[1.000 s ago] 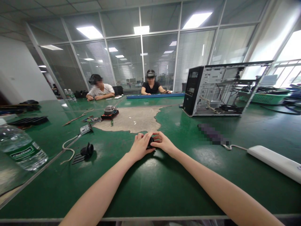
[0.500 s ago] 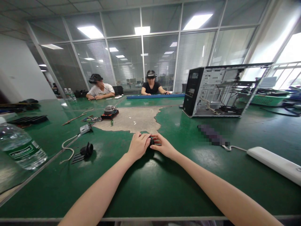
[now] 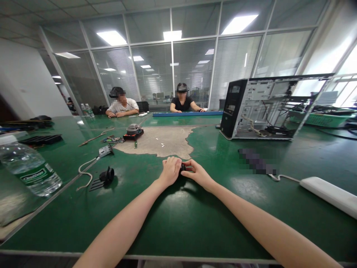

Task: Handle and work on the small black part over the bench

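Observation:
A small black object (image 3: pixel 182 168) sits between my two hands over the green table (image 3: pixel 178 223), mostly covered by fingers. My left hand (image 3: pixel 170 169) wraps over it from the left, palm down. From the right, my right hand (image 3: pixel 196 172) grips its side between thumb and fingers. To the left lies a black slotted part with a round end (image 3: pixel 107 176), next to a white cord (image 3: pixel 89 175) joined to a metal piece (image 3: pixel 105 150).
A water bottle (image 3: pixel 30 167) leans at left. An open computer case (image 3: pixel 259 108) stands at right, near a white power strip (image 3: pixel 329 193). A round-topped device (image 3: pixel 134 131) sits farther back. Two people (image 3: pixel 122 106) wearing headsets sit across the table.
The whole view has shifted, so things on the table appear slightly farther right. Both hands are still around the black object, with the left fingers drawn a little closer together.

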A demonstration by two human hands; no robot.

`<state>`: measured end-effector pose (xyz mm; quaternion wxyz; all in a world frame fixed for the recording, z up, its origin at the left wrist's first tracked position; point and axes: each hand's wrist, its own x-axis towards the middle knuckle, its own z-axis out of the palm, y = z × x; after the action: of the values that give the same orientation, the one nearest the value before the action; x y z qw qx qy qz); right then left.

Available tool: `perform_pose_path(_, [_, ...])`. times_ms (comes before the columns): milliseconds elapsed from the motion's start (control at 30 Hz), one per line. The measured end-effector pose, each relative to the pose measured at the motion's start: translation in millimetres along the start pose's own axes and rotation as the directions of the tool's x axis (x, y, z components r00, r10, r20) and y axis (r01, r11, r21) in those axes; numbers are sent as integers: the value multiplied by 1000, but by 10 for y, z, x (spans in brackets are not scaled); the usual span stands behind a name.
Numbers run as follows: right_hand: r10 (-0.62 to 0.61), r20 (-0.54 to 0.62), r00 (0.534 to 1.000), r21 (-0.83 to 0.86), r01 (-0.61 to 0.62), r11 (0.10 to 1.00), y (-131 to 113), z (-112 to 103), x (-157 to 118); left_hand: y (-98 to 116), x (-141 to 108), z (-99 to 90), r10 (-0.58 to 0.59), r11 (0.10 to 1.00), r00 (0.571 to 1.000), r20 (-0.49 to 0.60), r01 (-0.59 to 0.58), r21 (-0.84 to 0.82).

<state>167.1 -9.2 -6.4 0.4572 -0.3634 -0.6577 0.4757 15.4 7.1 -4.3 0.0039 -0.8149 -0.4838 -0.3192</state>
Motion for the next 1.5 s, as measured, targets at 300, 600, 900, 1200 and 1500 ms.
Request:
perform_pose_path(300, [31,-2,1000,-19,-32,999,5,-17,52,-5,9,-22,-26,999,1000,17,25,41])
perform_pose_path(600, [-20,84,996,30,17,999,-18,-31,16,-7,20,1,-60,998,998,13,59,23])
perform_pose_path(900, [21,-52,998,24,-19,1000,34,15,65,-20,129,30,-69,998,998,16,69,-5])
perform_pose_path(1200, [-2,27,1000,35,1,999,-26,2,47,-41,121,74,-124,992,992,-23,123,-28])
perform_pose_path(1500, [33,-45,998,-2,-33,999,71,28,84,-47,147,91,-141,989,990,-20,140,-52])
